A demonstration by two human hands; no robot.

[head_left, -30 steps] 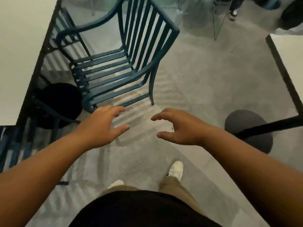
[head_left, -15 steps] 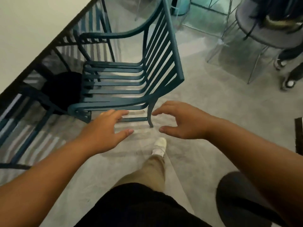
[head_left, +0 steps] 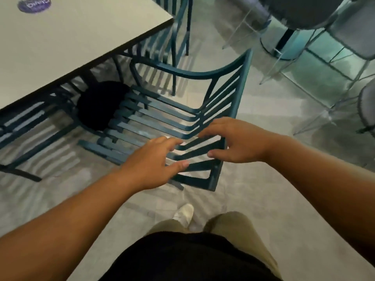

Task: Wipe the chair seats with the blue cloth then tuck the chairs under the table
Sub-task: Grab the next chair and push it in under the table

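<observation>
Fingers point(head_left: 174, 143) spread above chair point(head_left: 221, 110) backrest

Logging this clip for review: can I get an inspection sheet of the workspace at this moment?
Surface: white table, bare except a purple sticker near its far edge.
Job's things: teal slatted chair, seat partly under the table; blue cloth not seen.
Clutter: nothing seen.
Grippers: left hand and right hand open, empty, over the chair's backrest; contact unclear.
Cables: nothing seen.
Surroundings: grey floor, black table base, more teal chairs, grey stools.
</observation>
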